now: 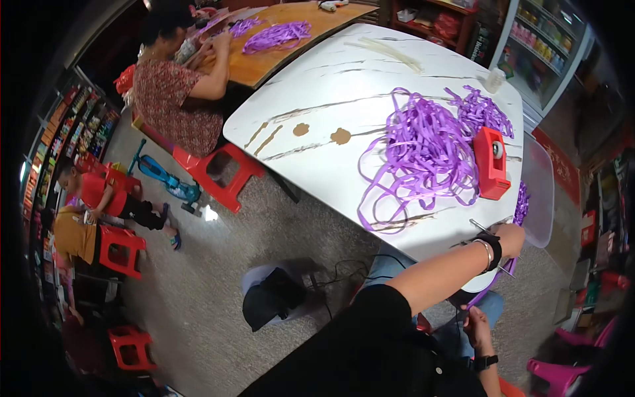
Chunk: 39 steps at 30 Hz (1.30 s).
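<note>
My left hand (510,240) is at the right end of the white marble-patterned table (304,152), with its fingers turned out of sight. Thin metal rods (479,225) stick out on either side of that wrist. Lower down, over my lap, my right hand (477,327) is closed on the end of a purple ribbon (486,292), which runs up toward the left hand. A big loose heap of purple ribbon (430,149) lies on the table, with a smaller bundle (486,112) behind it. Beside the heap stands a red tape dispenser (491,164).
A clear plastic bin (541,192) with purple ribbon stands by the table's right edge. Pale strips (387,53) and a clear cup (495,80) are on the table's far side. Another person (178,92) sits at a wooden table (271,63). Cables (344,271) and red stools (228,175) are on the floor.
</note>
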Each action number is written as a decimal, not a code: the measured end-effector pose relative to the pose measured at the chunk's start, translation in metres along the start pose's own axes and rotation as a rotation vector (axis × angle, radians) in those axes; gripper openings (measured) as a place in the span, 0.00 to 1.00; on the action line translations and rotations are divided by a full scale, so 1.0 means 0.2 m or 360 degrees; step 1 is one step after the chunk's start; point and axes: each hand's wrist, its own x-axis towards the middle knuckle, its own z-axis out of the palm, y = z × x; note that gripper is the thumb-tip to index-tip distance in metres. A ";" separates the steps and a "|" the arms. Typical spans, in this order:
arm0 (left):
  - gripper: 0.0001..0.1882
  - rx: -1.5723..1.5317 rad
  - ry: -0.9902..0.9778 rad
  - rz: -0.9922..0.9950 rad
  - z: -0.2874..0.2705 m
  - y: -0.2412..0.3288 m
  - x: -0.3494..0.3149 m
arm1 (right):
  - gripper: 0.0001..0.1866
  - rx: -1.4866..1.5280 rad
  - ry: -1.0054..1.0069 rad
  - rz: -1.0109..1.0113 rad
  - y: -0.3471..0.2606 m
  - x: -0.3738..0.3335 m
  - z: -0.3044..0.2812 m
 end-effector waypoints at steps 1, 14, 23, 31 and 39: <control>0.09 -0.0021 0.0019 -0.0003 0.01 0.00 0.01 | 0.14 0.0011 0.0045 -0.0015 0.01 -0.03 0.01; 0.10 -0.0053 -0.0129 0.0129 -0.06 -0.09 0.02 | 0.17 -0.0161 0.0331 -0.0250 -0.16 -0.35 0.15; 0.08 -0.0047 -0.0163 0.0258 -0.07 -0.04 0.01 | 0.16 -0.0101 0.0215 -0.0356 -0.17 -0.43 0.12; 0.09 -0.0200 -0.0355 0.0143 -0.15 0.01 -0.02 | 0.15 -0.0052 0.0221 -0.0483 -0.18 -0.45 0.08; 0.09 -0.0198 -0.0391 0.0140 -0.17 -0.01 -0.01 | 0.13 -0.0214 0.0108 -0.0807 -0.57 -0.49 0.03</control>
